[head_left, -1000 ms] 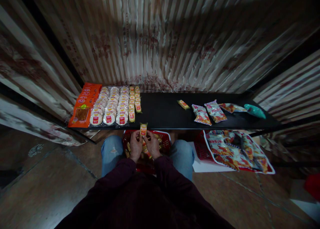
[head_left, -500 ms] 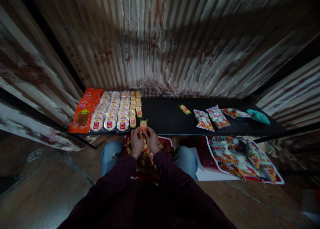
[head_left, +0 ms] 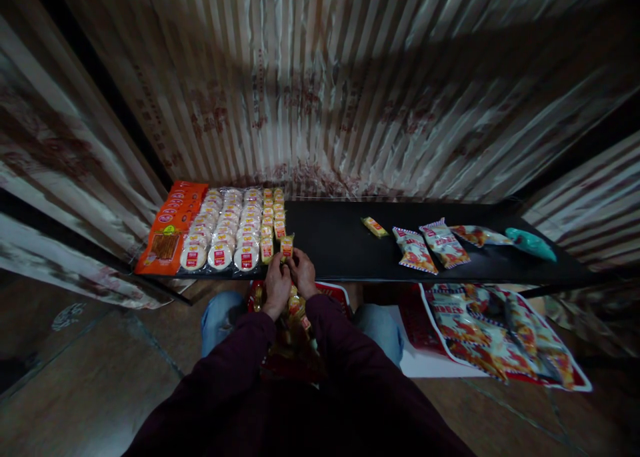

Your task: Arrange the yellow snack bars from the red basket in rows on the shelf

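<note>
A small yellow snack packet (head_left: 287, 245) with a red-and-white label stands at the shelf's front edge, pinched at its lower end between both hands. My left hand (head_left: 277, 284) closes on it from the left, my right hand (head_left: 302, 270) from the right. Just beyond it are two columns of like yellow packets (head_left: 267, 230). Left of those run three columns of round white wrapped cakes (head_left: 247, 257). Below my hands, between the knees, a red basket (head_left: 340, 294) holds more of the yellow packets.
On the black shelf (head_left: 330, 237), an orange snack bag (head_left: 167, 240) lies at the left end. Towards the right lie a lone yellow packet (head_left: 375, 227), white-and-red snack bags (head_left: 445, 242) and a teal packet (head_left: 531, 243). A second basket (head_left: 583, 377) full of snack bags sits below right.
Both hands have pushed the yellow packet slightly forward, in towards the end of the right yellow column. The view has tipped a little, so the shelf sits lower in the picture.
</note>
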### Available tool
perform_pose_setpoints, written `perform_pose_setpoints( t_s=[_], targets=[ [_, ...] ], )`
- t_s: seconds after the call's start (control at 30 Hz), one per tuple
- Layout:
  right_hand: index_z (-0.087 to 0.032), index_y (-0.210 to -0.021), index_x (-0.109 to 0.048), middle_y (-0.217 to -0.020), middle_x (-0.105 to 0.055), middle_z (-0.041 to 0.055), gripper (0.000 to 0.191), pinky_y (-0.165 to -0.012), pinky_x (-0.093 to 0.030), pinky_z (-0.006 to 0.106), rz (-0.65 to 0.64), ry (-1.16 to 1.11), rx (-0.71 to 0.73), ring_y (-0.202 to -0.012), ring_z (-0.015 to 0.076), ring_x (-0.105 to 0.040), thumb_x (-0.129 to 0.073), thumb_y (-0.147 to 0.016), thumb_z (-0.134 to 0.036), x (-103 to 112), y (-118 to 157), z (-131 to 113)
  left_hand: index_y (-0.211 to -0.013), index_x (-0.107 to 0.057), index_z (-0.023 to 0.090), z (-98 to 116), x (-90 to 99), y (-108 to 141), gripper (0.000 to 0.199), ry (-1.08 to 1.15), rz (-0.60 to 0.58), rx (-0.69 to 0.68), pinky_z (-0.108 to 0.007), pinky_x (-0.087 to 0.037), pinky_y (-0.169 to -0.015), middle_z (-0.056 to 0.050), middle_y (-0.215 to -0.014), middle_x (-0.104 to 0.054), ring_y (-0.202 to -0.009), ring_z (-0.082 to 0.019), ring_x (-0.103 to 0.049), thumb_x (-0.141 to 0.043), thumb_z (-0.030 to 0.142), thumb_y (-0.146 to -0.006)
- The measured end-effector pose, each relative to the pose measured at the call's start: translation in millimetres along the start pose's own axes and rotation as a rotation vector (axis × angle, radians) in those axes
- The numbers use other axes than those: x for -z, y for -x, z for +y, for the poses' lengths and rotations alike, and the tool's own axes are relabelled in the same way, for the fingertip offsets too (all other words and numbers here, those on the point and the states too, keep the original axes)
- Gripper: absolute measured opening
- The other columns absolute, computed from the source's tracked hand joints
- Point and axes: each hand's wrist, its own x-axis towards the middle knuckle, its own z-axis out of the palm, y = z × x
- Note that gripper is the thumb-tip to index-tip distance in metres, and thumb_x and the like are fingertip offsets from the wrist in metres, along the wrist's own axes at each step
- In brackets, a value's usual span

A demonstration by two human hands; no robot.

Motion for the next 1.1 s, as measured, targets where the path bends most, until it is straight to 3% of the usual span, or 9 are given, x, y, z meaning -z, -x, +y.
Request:
perform_pose_setpoints(
  t_s=[0.23, 0.47, 0.77, 1.1],
  targets=[
    [-0.016, -0.115, -0.062, -0.107, -0.067, 0.0094, 0.034, -0.088, -0.047, 0.031, -0.038, 0.058, 0.025, -0.096, 0.0208, -0.062, -0.05, -0.085, -0.028, -2, -10, -1, -0.126, -0.055, 0.015, -15, -5.2, -6, 0.042, -0.298, -0.082, -0.104, -0.038, -0.028, -0.115, -0.011, -0.138, -0.053, -0.133, -0.02, -0.042, -0.04, 0.021, -0.087],
    [-0.017, -0.118, -0.062, -0.11, -0.066, 0.0095, 0.037, -0.088, -0.048, 0.031, -0.064, 0.079, -0.003, -0.096, 0.02, -0.062, -0.05, -0.084, -0.025, -5, -21, 0, -0.13, -0.054, 0.011, -20, -9.3, -10, 0.046, -0.334, -0.134, -0.207, -0.039, -0.027, -0.117, -0.014, -0.143, -0.047, -0.136, -0.021, -0.038, -0.034, 0.028, -0.091],
    [-0.021, -0.115, -0.064, -0.104, -0.066, 0.0063, 0.036, -0.086, -0.049, 0.029, -0.051, 0.045, 0.037, -0.094, 0.0186, -0.061, -0.049, -0.082, -0.023, -13, -31, 6, -0.131, -0.053, 0.012, -22, -12.2, -16, 0.048, -0.351, -0.165, -0.254, -0.04, -0.024, -0.118, -0.013, -0.144, -0.046, -0.139, -0.02, -0.034, -0.031, 0.032, -0.093],
    [-0.016, -0.112, -0.065, -0.106, -0.064, 0.0098, 0.037, -0.089, -0.05, 0.033, -0.02, -0.058, 0.072, -0.097, 0.0214, -0.061, -0.05, -0.079, -0.021, -18, -37, 14, -0.135, -0.049, 0.011, -23, -12.2, -17, 0.051, -0.373, -0.159, -0.26, -0.042, -0.023, -0.118, -0.014, -0.147, -0.042, -0.14, -0.021, -0.032, -0.029, 0.034, -0.094]
  ],
)
